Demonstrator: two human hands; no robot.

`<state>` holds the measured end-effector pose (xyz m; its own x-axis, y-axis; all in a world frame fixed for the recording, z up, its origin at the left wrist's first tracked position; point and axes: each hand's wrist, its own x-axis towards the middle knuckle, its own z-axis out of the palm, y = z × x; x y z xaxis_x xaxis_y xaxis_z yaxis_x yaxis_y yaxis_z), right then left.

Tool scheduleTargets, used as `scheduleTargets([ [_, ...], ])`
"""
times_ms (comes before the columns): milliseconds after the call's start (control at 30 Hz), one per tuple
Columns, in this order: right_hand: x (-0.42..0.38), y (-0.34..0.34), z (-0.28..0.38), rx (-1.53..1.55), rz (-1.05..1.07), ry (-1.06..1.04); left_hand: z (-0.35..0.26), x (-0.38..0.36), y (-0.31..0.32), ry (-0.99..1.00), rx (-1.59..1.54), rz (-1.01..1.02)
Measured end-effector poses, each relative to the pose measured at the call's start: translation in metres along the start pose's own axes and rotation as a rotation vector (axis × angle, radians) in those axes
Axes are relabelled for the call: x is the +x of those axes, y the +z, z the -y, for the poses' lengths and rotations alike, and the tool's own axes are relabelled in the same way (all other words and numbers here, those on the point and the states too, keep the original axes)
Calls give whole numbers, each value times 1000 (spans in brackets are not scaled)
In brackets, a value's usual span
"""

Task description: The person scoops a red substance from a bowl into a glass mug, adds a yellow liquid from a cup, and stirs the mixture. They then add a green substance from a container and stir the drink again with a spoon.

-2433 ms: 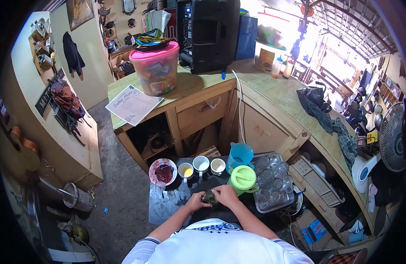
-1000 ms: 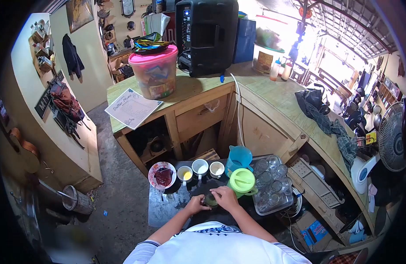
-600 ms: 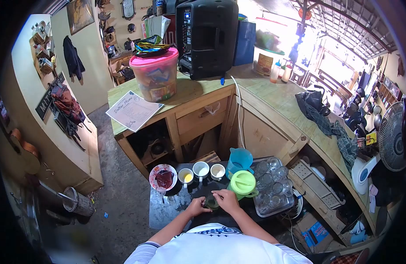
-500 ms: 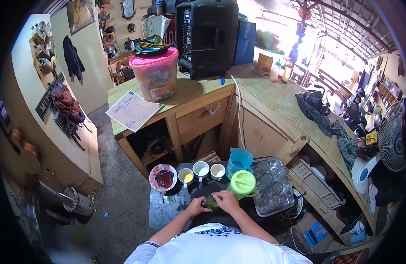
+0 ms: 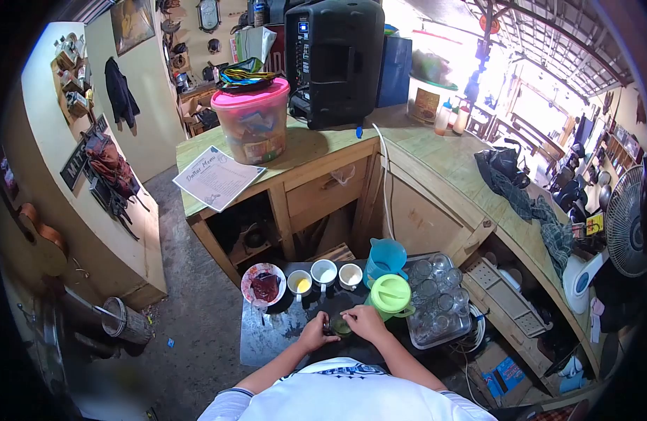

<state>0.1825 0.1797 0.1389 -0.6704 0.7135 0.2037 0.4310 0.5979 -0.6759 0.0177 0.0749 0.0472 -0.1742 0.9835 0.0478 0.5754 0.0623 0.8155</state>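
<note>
A small glass [image 5: 340,325] with something greenish in it stands on the dark table, close to my body. My left hand [image 5: 315,333] is curled against its left side. Over its rim is my right hand [image 5: 364,321], fingers pinched together; what they hold is too small to make out. Beyond the hands three white cups stand in a row: one with yellow contents [image 5: 299,283], one with white [image 5: 324,272] and one with pale powder [image 5: 350,276]. A bowl [image 5: 263,284] with something dark red is at the left. The green-lidded pitcher [image 5: 391,295] stands right of my right hand.
Behind the green pitcher is a blue jug [image 5: 385,261]. A clear tray [image 5: 441,339] of several glasses lies to the right. The wooden counter [image 5: 323,158] curves around the table, bearing a pink-lidded tub [image 5: 252,123], a menu sheet [image 5: 218,179] and a black speaker [image 5: 341,67].
The whole view has shifted slightly, so things appear a little further right and lower. Both hands stay at the glass, with little change in their pose.
</note>
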Motion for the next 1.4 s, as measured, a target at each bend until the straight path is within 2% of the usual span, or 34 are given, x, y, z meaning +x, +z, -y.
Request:
scheduleTargets([
  [33, 1, -1, 3, 77, -6, 4, -1, 0, 0, 2, 1, -3],
  [100, 3, -5, 10, 0, -13, -10, -7, -1, 0, 193, -62, -151],
  [167, 3, -5, 10, -76, -19, -19, -13, -3, -6, 146, -10, -99],
  [233, 1, -3, 7, -85, 206, 94, -27, -4, -15, 94, 43, -51],
  [267, 2, -2, 8, -84, 207, 90, -37, -2, -19, 3, 45, 47],
  [300, 2, -2, 12, -61, 96, 29, -41, 0, -20, -88, 45, 144],
  [333, 2, -2, 14, -39, -14, -30, -33, 2, -16, -88, 44, 143],
  [367, 1, -3, 13, -41, -14, -30, -18, 4, -8, -51, 18, 139],
  [433, 0, -3, 10, -147, 143, 82, -3, 8, 0, -13, -6, 133],
  [533, 4, -4, 8, -4, 47, -35, -5, 9, -3, 13, -39, 110],
  [567, 4, -4, 6, -6, 45, -32, -9, 10, -6, -14, -45, 130],
  [633, 3, -4, 4, -221, 171, 69, -11, 9, -5, -41, -55, 155],
  [767, 6, -8, 6, -40, 177, 96, -13, 10, -7, -24, -52, 146],
  [833, 9, -8, 4, -69, 26, -68, -11, 10, -6, -33, -83, 164],
  [867, 8, -8, 3, -70, 27, -70, -6, 10, -3, -21, -47, 140],
  [933, 5, -7, 1, -53, 260, 115, -2, 11, 0, -10, -10, 113],
  [967, 6, -5, 1, -51, 261, 112, 0, 11, 1, 7, -80, 129],
  [1033, 8, -3, 1, -38, 43, -88, -9, 11, -6, 21, -150, 141],
  [1167, 7, -8, 2, -161, 186, 51, -14, 10, -8, -42, -117, 181],
  [1233, 10, -9, 0, 16, 199, 26, -10, 11, -8, -36, -123, 172],
  [1300, 15, -11, 8, -40, 139, -42, -5, 13, -7, -6, -213, 226],
  [1367, 16, -10, 10, -95, 79, -106, 1, 13, -2, 11, -179, 192],
  [1400, 16, -7, 7, -142, 247, -56, -2, 12, -4, 28, -144, 159],
])
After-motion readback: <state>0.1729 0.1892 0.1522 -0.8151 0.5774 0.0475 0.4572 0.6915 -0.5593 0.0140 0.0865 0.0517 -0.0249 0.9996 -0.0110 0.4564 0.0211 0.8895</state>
